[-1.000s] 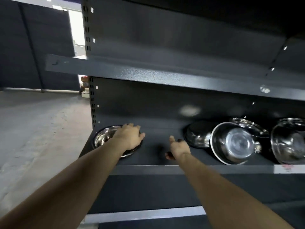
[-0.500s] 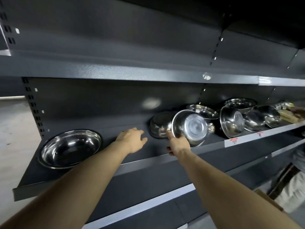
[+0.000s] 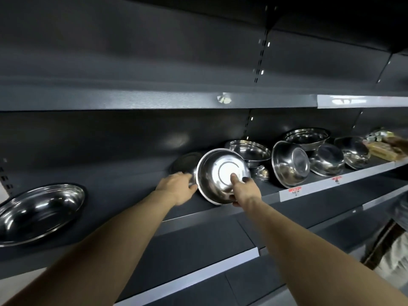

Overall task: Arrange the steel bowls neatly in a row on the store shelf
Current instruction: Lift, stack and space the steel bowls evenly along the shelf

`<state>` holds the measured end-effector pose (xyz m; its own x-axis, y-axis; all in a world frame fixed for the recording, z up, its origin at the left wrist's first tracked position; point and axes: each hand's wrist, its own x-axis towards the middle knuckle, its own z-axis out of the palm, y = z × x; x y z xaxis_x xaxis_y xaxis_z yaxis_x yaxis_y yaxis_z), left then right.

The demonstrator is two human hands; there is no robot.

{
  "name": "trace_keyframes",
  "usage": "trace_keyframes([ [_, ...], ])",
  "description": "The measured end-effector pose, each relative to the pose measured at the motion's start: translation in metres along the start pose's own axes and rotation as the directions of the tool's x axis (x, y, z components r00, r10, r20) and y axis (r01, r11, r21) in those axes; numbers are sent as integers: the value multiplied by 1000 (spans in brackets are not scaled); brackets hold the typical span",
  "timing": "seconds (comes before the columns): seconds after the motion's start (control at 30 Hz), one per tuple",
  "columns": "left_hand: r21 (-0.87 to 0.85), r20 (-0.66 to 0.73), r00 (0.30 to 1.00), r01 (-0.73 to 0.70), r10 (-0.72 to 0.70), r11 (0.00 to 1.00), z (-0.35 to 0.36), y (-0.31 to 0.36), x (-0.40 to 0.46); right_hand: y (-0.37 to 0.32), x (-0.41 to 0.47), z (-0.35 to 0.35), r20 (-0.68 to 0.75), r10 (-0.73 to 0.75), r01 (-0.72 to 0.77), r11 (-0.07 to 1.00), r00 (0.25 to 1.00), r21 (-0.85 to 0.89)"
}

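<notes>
A steel bowl point(image 3: 217, 173) stands tilted on its rim on the dark shelf point(image 3: 132, 195), its inside facing me. My right hand point(image 3: 244, 189) grips its lower right rim, thumb inside the bowl. My left hand point(image 3: 176, 187) touches its left rim, fingers curled at the edge. Behind it leans a dark upturned bowl point(image 3: 186, 161). A wide steel bowl point(image 3: 42, 209) sits upright at the shelf's left end. To the right lie several more bowls in a loose heap, one tilted point(image 3: 290, 163), others stacked point(image 3: 249, 151).
The shelf above point(image 3: 154, 100) overhangs closely. Price tags point(image 3: 294, 192) mark the shelf's front strip. Packaged goods point(image 3: 382, 146) lie at the far right, and a person's clothing point(image 3: 395, 257) shows at the lower right. A lower shelf point(image 3: 198, 250) juts out beneath.
My right hand has taken a firmer hold of the tilted bowl, thumb now inside it. My left hand has moved right to the bowl's left rim. The view shifted further right.
</notes>
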<state>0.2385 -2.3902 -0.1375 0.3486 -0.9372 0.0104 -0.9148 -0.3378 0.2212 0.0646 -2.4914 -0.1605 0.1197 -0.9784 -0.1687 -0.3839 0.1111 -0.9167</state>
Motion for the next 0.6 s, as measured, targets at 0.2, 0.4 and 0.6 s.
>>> trace_keyframes([
  [0.2, -50, -21, 993, 119, -120, 992, 21, 41, 29, 11, 53, -40, 44, 6, -4, 1000, 999, -27],
  [0.4, -127, -39, 956, 284, -291, 950, 39, 59, 48, 23, 93, -53, 103, -9, 12, 999, 995, -35],
  [0.6, -182, -13, 932, 353, -361, 918, 45, 65, 61, 26, 110, -43, 144, -29, 40, 996, 989, -75],
])
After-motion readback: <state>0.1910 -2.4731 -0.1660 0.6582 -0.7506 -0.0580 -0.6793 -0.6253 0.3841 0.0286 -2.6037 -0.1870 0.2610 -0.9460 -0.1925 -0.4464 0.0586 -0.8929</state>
